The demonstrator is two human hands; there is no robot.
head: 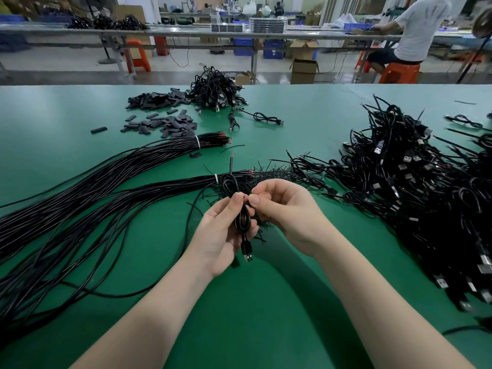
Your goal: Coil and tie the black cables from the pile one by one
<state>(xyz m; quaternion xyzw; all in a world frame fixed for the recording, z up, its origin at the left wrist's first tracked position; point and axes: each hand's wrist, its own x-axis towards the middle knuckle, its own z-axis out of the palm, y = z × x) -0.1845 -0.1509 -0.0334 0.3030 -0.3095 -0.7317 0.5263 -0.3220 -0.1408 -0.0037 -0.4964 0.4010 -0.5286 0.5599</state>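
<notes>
Two hands work here: the left hand (222,230) and the right hand (282,206), with one coiled cable (241,217) between them. Left of the hands lie two tied cable bundles (106,177). Beyond them sit two heaps of black sleeves (159,113) and one small cable pile (213,89). Right of the right hand spreads one large cable pile (412,187), perhaps hundreds strong.

A coiled black USB cable (241,209) stands upright above the green tabletop (266,302), folded into long narrow loops, its USB plug (248,253) hanging at the bottom. Long uncoiled black cables (80,203) lie bundled to the left; a heap of coiled ones (415,187) lies right.
</notes>
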